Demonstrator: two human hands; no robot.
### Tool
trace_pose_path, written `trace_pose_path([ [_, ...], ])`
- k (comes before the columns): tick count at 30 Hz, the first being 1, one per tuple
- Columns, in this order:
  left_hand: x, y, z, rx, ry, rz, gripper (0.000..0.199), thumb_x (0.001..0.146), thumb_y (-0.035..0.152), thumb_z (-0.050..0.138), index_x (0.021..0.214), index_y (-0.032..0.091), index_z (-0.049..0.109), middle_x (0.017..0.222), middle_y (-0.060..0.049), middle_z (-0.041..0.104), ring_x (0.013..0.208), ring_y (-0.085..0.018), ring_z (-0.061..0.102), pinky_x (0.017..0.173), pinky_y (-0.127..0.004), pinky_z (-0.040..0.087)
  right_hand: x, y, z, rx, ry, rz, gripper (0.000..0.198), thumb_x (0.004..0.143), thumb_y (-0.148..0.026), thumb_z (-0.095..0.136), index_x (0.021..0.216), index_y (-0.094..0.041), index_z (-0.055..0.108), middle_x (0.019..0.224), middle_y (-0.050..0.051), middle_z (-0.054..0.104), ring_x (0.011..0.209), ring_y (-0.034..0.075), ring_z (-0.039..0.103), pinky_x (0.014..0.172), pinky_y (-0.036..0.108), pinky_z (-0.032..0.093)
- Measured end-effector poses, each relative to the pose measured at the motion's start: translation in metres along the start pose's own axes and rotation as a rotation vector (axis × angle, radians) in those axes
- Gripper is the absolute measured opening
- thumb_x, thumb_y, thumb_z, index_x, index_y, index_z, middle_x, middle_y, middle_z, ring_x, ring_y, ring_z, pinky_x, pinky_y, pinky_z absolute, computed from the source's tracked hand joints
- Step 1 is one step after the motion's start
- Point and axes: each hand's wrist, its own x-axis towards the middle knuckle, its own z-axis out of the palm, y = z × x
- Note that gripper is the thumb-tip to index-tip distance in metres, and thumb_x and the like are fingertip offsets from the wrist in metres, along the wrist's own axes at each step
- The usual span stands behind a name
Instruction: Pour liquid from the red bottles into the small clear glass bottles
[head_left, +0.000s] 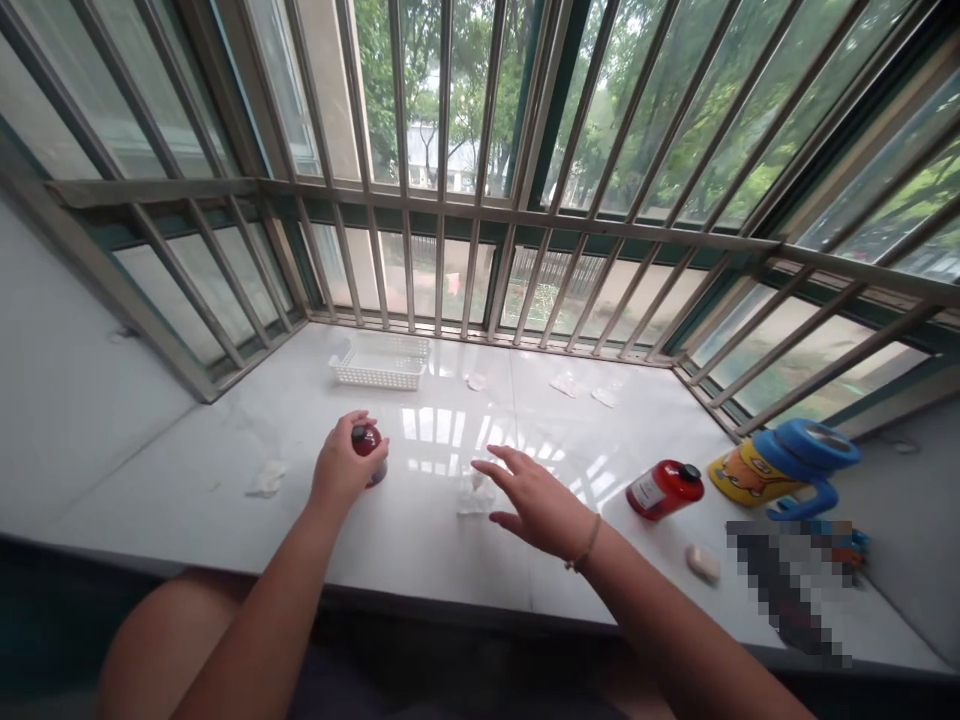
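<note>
My left hand [346, 458] is wrapped round a dark red bottle [369, 440] with a black cap, which stands on the white sill at left of centre. Its lower part is partly covered by my fingers. Over the middle of the sill, my right hand [536, 500] has its fingers spread and holds nothing. A crumpled clear plastic wrapper [474, 495] lies just left of and under its fingertips. Farther right, a second red bottle [664, 490] with a white label and black cap stands apart from both hands.
A white plastic basket [379, 375] sits near the barred window. Crumpled white scraps lie about, one scrap [266, 478] left of my left hand. At right are a blue and yellow jug [780, 465], a small pale pinkish block [703, 563] and a blurred-out dark object [787, 590].
</note>
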Motion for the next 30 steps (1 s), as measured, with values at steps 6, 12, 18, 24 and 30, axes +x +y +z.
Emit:
trace_pose_path([
  [6,-0.005,-0.003,0.008,0.064,0.089,-0.002,0.051,0.083,0.042,0.078,0.129,0.029,0.061,0.136,-0.007,0.071,0.121,-0.033,0.07,0.1,-0.047,0.062,-0.049,0.047,0.006,-0.218,0.03,0.278,0.086,0.073,-0.022,0.093,0.151,-0.037,0.059,0.151,0.013,0.063,0.131,0.041,0.066,0.104,0.059,0.059],
  [12,-0.007,-0.002,0.006,0.058,0.072,0.006,0.05,0.083,0.041,0.077,0.129,0.029,0.062,0.138,-0.006,0.071,0.125,-0.033,0.07,0.105,-0.047,0.059,-0.025,0.085,0.014,-0.213,0.036,0.347,0.059,0.086,-0.027,0.083,0.142,-0.028,0.065,0.142,0.012,0.065,0.117,0.033,0.072,0.099,0.046,0.06],
  [18,-0.02,0.007,0.002,0.019,0.052,0.002,0.045,0.082,0.041,0.078,0.124,0.029,0.065,0.136,-0.005,0.072,0.123,-0.032,0.07,0.104,-0.044,0.059,0.027,0.099,0.023,-0.232,0.218,0.443,0.052,0.096,-0.028,0.072,0.145,-0.017,0.058,0.164,0.023,0.044,0.147,0.04,0.051,0.118,0.058,0.045],
  [24,-0.035,0.01,0.002,-0.153,-0.074,0.061,0.036,0.084,0.04,0.077,0.118,0.028,0.069,0.134,-0.004,0.072,0.123,-0.029,0.07,0.106,-0.043,0.06,0.035,0.038,0.046,0.083,0.542,0.265,0.039,0.112,-0.044,0.046,0.139,-0.02,0.061,0.15,0.018,0.059,0.15,0.033,0.047,0.125,0.058,0.04],
  [30,-0.041,0.013,0.013,-0.295,-0.099,0.123,0.032,0.083,0.034,0.082,0.111,0.025,0.07,0.131,-0.006,0.072,0.123,-0.028,0.07,0.113,-0.046,0.055,0.03,-0.012,0.081,0.441,0.47,0.155,0.043,0.103,-0.052,0.065,0.137,-0.027,0.06,0.144,0.013,0.063,0.139,0.031,0.06,0.119,0.051,0.05],
])
